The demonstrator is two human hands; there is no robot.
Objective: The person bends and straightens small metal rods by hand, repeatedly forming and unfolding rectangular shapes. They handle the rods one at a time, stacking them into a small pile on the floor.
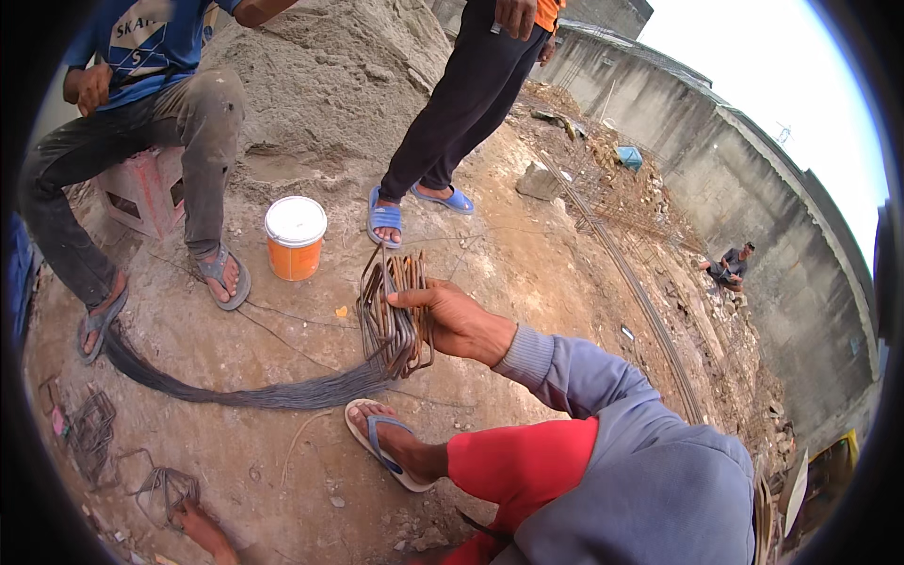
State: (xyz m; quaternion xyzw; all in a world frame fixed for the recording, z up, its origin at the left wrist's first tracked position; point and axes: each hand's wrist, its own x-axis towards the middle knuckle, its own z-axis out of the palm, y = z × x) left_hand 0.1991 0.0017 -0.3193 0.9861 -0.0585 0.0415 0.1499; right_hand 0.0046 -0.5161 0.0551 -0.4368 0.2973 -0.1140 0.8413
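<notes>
My right hand (461, 322) comes in from the right in a grey-blue knitted cuff. It is closed on a bundle of bent steel stirrups (400, 339), thumb lying across the near side. Right below the bundle a long sheaf of dark binding wire (254, 395) curves over the ground; its right end lies under or behind the stirrups. Its left end is beside a seated person's sandal (102, 325). My left hand is not in view. In the lower left a bare limb (202, 532), which no sleeve ties to me, touches more bent stirrups (165, 490).
An orange bucket with a white lid (296, 221) stands ahead. One person (207, 141) sits on a block (141, 202); another (461, 104) stands in blue slides before a sand heap (330, 66). Long bars (626, 282) lie to the right. Another person (730, 266) sits by the wall.
</notes>
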